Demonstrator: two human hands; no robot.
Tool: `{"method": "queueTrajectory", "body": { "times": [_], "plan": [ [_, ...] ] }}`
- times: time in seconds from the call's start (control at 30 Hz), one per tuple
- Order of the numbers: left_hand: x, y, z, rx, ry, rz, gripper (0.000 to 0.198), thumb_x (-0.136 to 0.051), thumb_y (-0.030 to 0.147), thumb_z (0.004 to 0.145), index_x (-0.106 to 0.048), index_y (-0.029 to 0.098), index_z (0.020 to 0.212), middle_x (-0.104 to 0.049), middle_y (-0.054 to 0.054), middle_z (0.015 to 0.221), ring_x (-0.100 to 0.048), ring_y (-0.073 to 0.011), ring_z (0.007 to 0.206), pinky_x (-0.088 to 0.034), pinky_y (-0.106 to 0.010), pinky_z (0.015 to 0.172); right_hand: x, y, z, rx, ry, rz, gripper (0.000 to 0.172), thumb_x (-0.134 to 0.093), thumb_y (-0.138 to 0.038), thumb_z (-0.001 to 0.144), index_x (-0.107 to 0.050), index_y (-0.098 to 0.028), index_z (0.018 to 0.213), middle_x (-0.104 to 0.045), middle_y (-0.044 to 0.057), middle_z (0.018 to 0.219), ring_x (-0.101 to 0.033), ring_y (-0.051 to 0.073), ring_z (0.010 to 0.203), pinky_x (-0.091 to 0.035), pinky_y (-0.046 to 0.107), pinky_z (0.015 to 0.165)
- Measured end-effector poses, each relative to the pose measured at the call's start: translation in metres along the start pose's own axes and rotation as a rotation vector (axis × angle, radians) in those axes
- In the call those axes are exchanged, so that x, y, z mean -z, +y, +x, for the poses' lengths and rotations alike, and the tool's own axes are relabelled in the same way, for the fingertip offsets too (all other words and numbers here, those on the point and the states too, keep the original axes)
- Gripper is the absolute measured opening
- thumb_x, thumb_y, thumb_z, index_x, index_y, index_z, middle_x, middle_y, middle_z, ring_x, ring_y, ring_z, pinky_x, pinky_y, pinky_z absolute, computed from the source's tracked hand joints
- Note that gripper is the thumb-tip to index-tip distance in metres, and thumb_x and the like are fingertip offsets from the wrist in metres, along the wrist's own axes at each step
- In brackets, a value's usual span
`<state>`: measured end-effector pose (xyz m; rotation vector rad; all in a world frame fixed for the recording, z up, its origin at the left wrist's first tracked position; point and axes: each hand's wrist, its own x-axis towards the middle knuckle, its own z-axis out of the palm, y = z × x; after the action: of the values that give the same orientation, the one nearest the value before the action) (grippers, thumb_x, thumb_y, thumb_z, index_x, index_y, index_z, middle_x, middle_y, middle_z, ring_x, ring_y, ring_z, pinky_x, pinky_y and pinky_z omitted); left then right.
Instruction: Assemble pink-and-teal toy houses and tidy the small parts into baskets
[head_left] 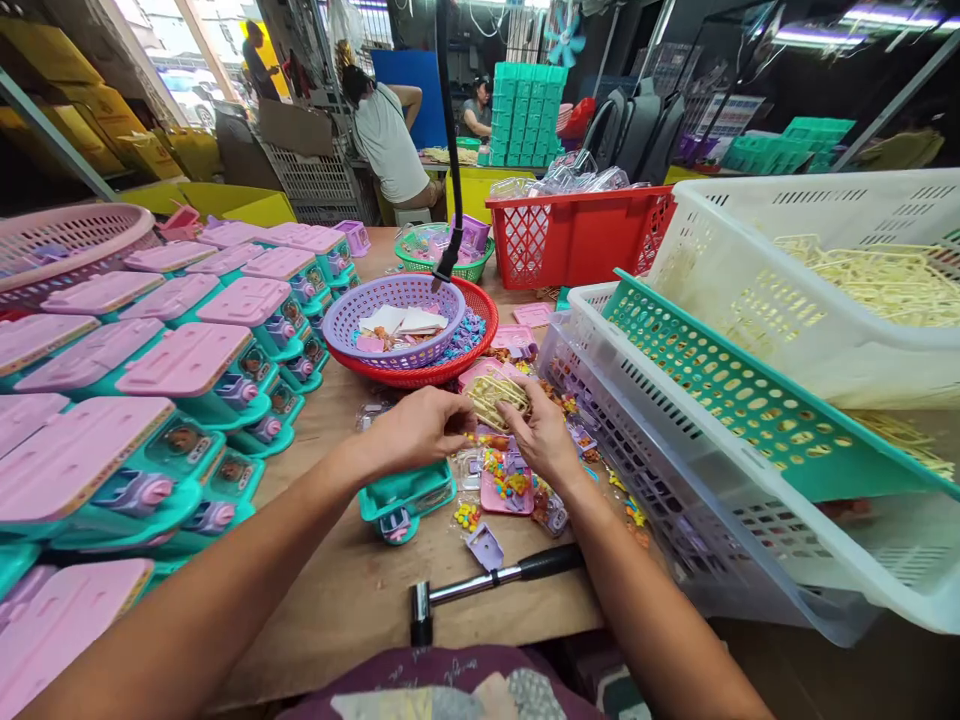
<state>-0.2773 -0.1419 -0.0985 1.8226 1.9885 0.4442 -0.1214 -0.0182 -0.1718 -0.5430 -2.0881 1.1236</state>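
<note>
My left hand [417, 428] and my right hand [541, 432] meet over a small heap of pale yellow plastic sticks [495, 394] in the middle of the wooden table [352, 590]. Both hands have their fingers curled and pinched at the sticks; what each one grips is too small to make out. Under the right hand lies a pink tray [504, 484] with colourful small pieces. A teal toy base [405, 494] sits just below the left hand. A hammer [487, 582] with a black handle lies near the table's front edge, beside a small purple part [484, 546].
Rows of teal toys with pink lids [187, 370] fill the left side. A purple basket [397, 318] sits inside a red one [480, 352]. White baskets [750, 290] with a teal one [720, 390] stack on the right; a red crate [577, 235] stands behind. Other people work at the back.
</note>
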Motion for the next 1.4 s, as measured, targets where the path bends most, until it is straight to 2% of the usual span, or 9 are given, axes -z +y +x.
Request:
{"method": "queueTrajectory", "body": {
  "times": [0.1, 0.2, 0.33, 0.5, 0.7, 0.97, 1.13, 1.3, 1.4],
  "plan": [
    [0.017, 0.004, -0.034, -0.049, 0.190, -0.180, 0.011, -0.063, 0.030, 0.081, -0.071, 0.022, 0.084, -0.071, 0.000, 0.078, -0.062, -0.0154, 0.069, -0.047, -0.027, 0.063, -0.015, -0.026, 0.006, 0.071, -0.139, 0.056, 0.022, -0.052, -0.028, 0.093, -0.057, -0.020, 0.113, -0.066, 0.004, 0.099, -0.062, 0.017, 0.086, -0.046, 0.027, 0.079],
    [0.015, -0.005, -0.070, 0.004, 0.402, -0.208, 0.013, -0.065, 0.037, 0.083, -0.073, 0.026, 0.086, -0.071, -0.001, 0.080, -0.063, -0.0174, 0.070, -0.049, -0.028, 0.060, -0.036, -0.044, 0.010, 0.177, -0.285, 0.088, 0.024, -0.052, -0.026, 0.092, -0.057, -0.020, 0.115, -0.067, 0.005, 0.105, -0.063, 0.018, 0.092, -0.047, 0.027, 0.082],
    [-0.018, -0.026, -0.104, 0.069, 0.689, -0.215, 0.008, -0.067, 0.034, 0.084, -0.071, 0.027, 0.086, -0.068, -0.003, 0.085, -0.063, -0.0195, 0.081, -0.052, -0.033, 0.071, -0.059, -0.042, 0.010, 0.336, -0.457, -0.034, 0.029, -0.053, -0.020, 0.091, -0.056, -0.021, 0.119, -0.066, 0.007, 0.112, -0.061, 0.020, 0.100, -0.046, 0.031, 0.089],
    [-0.067, -0.038, -0.112, 0.149, 0.854, -0.131, 0.007, -0.067, 0.029, 0.085, -0.073, 0.026, 0.087, -0.058, -0.006, 0.100, -0.057, -0.0219, 0.100, -0.050, -0.039, 0.087, -0.066, -0.031, 0.005, 0.484, -0.537, -0.256, 0.025, -0.054, -0.022, 0.095, -0.060, -0.018, 0.118, -0.066, 0.009, 0.105, -0.053, 0.023, 0.096, -0.043, 0.036, 0.086],
    [-0.082, -0.046, -0.109, 0.240, 0.820, -0.190, 0.009, -0.069, 0.031, 0.083, -0.072, 0.023, 0.081, -0.058, -0.007, 0.117, -0.055, -0.0246, 0.115, -0.044, -0.043, 0.101, -0.060, -0.033, 0.003, 0.500, -0.525, -0.419, 0.028, -0.055, -0.032, 0.095, -0.064, -0.022, 0.120, -0.056, 0.012, 0.125, -0.045, 0.026, 0.109, -0.042, 0.044, 0.094],
    [-0.067, -0.047, -0.105, 0.255, 0.703, -0.139, 0.009, -0.064, 0.023, 0.083, -0.066, 0.019, 0.075, -0.059, -0.006, 0.104, -0.061, -0.0220, 0.099, -0.047, -0.036, 0.087, -0.050, -0.027, -0.011, 0.507, -0.518, -0.418, 0.047, -0.046, -0.028, 0.100, -0.041, -0.028, 0.146, -0.041, 0.009, 0.149, -0.036, 0.026, 0.132, -0.037, 0.048, 0.107],
    [-0.067, -0.047, -0.102, 0.242, 0.717, -0.068, 0.008, -0.062, 0.020, 0.083, -0.065, 0.019, 0.076, -0.060, -0.006, 0.101, -0.061, -0.0217, 0.096, -0.047, -0.036, 0.084, -0.047, -0.032, -0.016, 0.581, -0.385, -0.499, 0.036, -0.048, -0.029, 0.099, -0.054, -0.027, 0.135, -0.057, 0.009, 0.131, -0.045, 0.025, 0.117, -0.041, 0.043, 0.096],
    [-0.067, -0.046, -0.105, 0.222, 0.717, -0.043, 0.009, -0.060, 0.018, 0.083, -0.060, 0.019, 0.074, -0.060, -0.007, 0.103, -0.060, -0.0227, 0.099, -0.046, -0.036, 0.085, -0.050, -0.036, -0.005, 0.702, -0.456, -0.567, 0.025, -0.047, -0.026, 0.100, -0.064, -0.020, 0.119, -0.067, 0.005, 0.095, -0.050, 0.019, 0.088, -0.036, 0.033, 0.073],
    [-0.068, -0.045, -0.105, 0.233, 0.742, -0.034, 0.008, -0.063, 0.019, 0.082, -0.058, 0.018, 0.088, -0.061, -0.006, 0.099, -0.060, -0.0230, 0.098, -0.047, -0.036, 0.084, -0.052, -0.031, 0.004, 0.703, -0.514, -0.571, 0.021, -0.049, -0.025, 0.100, -0.067, -0.017, 0.106, -0.065, 0.004, 0.085, -0.049, 0.017, 0.080, -0.033, 0.031, 0.068]
  ]
}}
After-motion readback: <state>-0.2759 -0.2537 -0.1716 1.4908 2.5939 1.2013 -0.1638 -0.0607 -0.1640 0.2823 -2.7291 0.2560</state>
